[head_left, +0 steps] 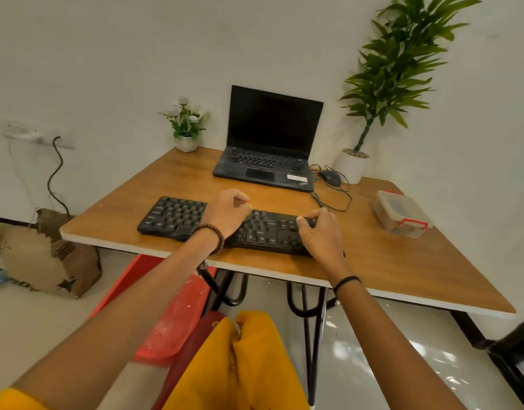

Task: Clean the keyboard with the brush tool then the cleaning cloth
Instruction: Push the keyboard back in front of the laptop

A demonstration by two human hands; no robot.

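Yellow cloth garment (248,365) fills the bottom centre of the frame, and two bare forearms reach up from it toward the wooden table with a white edge (402,261). The left hand (228,213), with a brown bead bracelet at its wrist, sits over the middle of the black rectangular keyboard (172,216). Its fingers are curled inward; I cannot tell whether they enclose anything. The right hand (317,232), with a thin black band at its wrist, grips the keyboard's right end, thumb on the keys and fingers curled over the far edge.

The keyboard lies flat near the table's front edge, in the centre of the frame. Above it stands an open black laptop with a dark screen (272,137), and just right of that lies a black corded mouse (330,177). A clear plastic box with red clips (402,214) rests at centre right. A small white pot of white flowers (186,122) stands left of the laptop, and a tall green plant in a white pot (396,69) rises at upper right. Below the table at lower left are a red plastic stool (166,321) and a brown sack (41,258).
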